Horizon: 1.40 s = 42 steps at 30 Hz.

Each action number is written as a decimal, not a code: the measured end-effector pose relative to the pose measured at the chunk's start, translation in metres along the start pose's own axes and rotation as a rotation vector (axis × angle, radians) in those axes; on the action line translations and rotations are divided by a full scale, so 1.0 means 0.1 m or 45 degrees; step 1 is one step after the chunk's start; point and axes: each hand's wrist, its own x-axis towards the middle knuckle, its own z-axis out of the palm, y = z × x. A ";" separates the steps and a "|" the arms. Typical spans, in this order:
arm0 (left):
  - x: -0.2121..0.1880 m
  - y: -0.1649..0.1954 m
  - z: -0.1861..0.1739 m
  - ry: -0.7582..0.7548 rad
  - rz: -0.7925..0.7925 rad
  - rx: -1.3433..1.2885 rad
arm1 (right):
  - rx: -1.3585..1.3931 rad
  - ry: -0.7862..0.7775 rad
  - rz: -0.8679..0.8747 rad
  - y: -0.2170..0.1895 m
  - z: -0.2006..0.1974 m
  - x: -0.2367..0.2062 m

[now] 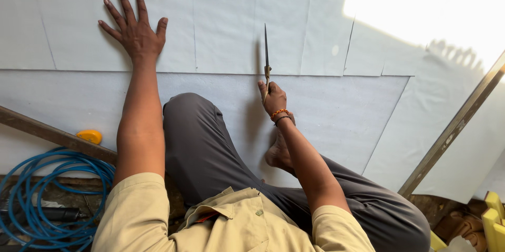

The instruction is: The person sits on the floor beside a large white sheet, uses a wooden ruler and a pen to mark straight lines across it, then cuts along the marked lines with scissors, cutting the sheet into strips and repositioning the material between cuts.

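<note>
Right at the bottom of the frame was the person's beige shirt (231, 225), collar and a button showing, with grey trousers (205, 141) on crossed legs just above it and a bare foot (279, 155) tucked in under the right forearm.

Scissors (266, 57) were the main thing going on. They sat a bit right of centre, blades pointing straight up the frame and standing on edge over the big pale sheet (226, 26) that covered most of the floor. The right hand (273, 98) was curled tight around the handles, so the handles were buried in the fingers and only the long thin blades stuck out above the knuckles. Couldn't tell if the blades were apart or together, they looked like one thin sliver from this angle. An orange bead bracelet (279, 112) sat on that wrist.

The left hand (135, 31) was way over in the upper left, flat on the sheet with all five fingers spread wide, holding nothing, well apart from the scissors.

Off to the lower left there was a coiled blue hose (31, 189), a wooden strip (52, 135) running diagonally, and a small yellow thing (90, 136) just above it. Another wooden strip (452, 126) ran up the right side, with yellow blocks (493, 215) in the bottom right corner.
</note>
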 end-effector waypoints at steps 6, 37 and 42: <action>0.12 -0.04 -0.03 0.016 0.006 -0.001 | 0.180 -0.153 0.260 -0.14 -0.05 0.23; -1.58 1.43 1.16 -0.381 -0.754 -1.464 | 0.816 -0.413 0.526 0.19 0.39 -1.47; -1.65 1.43 1.08 -0.417 -0.840 -1.639 | 0.728 -0.450 0.526 0.18 0.32 -1.58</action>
